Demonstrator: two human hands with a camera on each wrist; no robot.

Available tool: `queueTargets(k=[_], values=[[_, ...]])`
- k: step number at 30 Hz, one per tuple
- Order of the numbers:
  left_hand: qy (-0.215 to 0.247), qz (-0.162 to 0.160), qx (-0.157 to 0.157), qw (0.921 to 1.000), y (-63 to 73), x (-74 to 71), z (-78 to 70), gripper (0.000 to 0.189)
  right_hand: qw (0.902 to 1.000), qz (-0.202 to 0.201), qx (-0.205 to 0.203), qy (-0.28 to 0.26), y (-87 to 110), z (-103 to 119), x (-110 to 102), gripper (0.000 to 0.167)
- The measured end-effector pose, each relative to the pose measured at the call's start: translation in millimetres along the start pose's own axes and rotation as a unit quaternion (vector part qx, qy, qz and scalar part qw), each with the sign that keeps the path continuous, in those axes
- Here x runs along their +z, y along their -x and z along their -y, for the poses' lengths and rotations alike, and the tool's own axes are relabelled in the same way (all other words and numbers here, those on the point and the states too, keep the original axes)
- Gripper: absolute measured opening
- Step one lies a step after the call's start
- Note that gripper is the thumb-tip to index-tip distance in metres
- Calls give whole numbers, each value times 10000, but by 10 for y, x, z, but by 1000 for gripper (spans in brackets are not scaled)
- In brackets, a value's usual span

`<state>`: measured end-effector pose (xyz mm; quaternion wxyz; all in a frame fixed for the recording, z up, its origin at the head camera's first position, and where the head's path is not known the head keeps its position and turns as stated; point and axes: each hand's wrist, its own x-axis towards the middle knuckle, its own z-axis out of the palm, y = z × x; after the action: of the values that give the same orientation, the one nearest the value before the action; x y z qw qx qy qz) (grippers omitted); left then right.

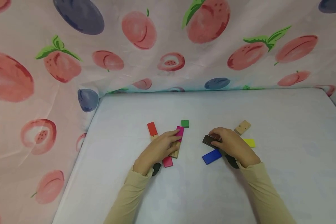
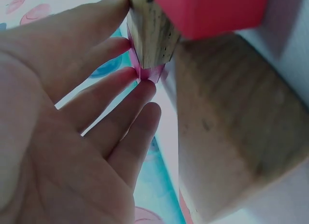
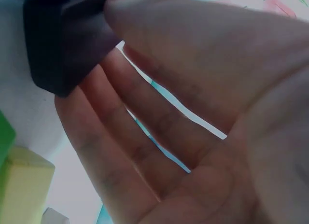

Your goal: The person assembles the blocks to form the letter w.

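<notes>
Black block (image 1: 208, 140) sits pinched by its edges in right fingers (image 1: 217, 131), spread left fingers (image 1: 171, 134) touching magenta block (image 1: 182, 133), table (image 1: 192, 146) open between.

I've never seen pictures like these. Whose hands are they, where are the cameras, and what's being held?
It's a person, not a robot, working barehanded. The wide picture comes from a camera on the head, the two close ones from cameras on the wrists. On the white surface lie a red block, green block, blue block and yellow block. The left hand pinches a wood-and-magenta piece; I can't tell if it's one block or two. The right hand holds a dark block.
</notes>
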<state>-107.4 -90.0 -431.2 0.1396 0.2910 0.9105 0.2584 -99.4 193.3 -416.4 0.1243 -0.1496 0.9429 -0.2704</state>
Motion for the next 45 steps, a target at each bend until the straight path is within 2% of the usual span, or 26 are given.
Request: queueTargets(k=[6,15,39,45], values=[[147,45,-115,9998,-3,8,18,49,9998,119,4,-151,16,-5,-9,27],[199,37,-123,9997,-9,11,31,49,9996,197,105,-199,17,-8,4,26],[94,-44,-125,9999,-15,12,20,45,9981,-119,404,-453,-49,33,92,27],[56,-64,-100,9999,-13,12,19,44,9970,-109,587,-497,-81,70,102,27]])
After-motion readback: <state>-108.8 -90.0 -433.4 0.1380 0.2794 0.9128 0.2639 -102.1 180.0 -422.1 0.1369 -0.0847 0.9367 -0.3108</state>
